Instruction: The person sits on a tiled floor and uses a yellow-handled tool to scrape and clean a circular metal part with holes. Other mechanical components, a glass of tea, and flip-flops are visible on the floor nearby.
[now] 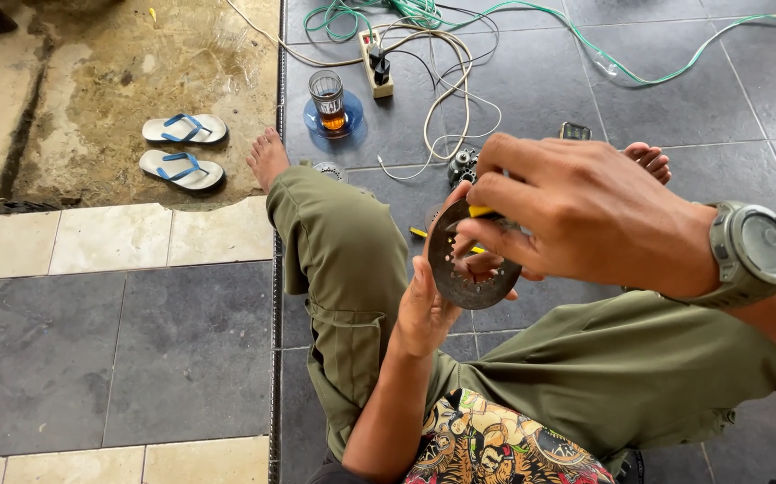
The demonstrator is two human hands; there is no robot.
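Person sits on the dark grey tiled floor (182,350) w/ legs in olive-green trousers (343,260) stretched out, both hands up in front over the lap. Left hand (424,309) holds a dark grey round metal disc (459,260) from below, fingers closed on its lower edge, palm toward the body. Disc is ring-shaped w/ a big centre opening and a row of small holes near the inner rim; surface looks dull, worn, a bit rusty, and it's tilted nearly upright, face toward the left. Right hand (585,215), w/ a green round wristwatch (755,251) on the wrist, covers the disc's top right, fingers pinched on a small yellow-handled tool (479,212) touching the disc's upper edge; most of the tool is hidden, can't tell what kind. On the floor beyond: glass of brown drink (328,100) on a blue saucer, white power strip (376,63) w/ tangled white and green cables (531,22), small grey metal machine part (462,166) just behind the hands. Off left, a pair of white-and-blue flip-flops (183,148) on bare concrete, near the bare foot (268,157).
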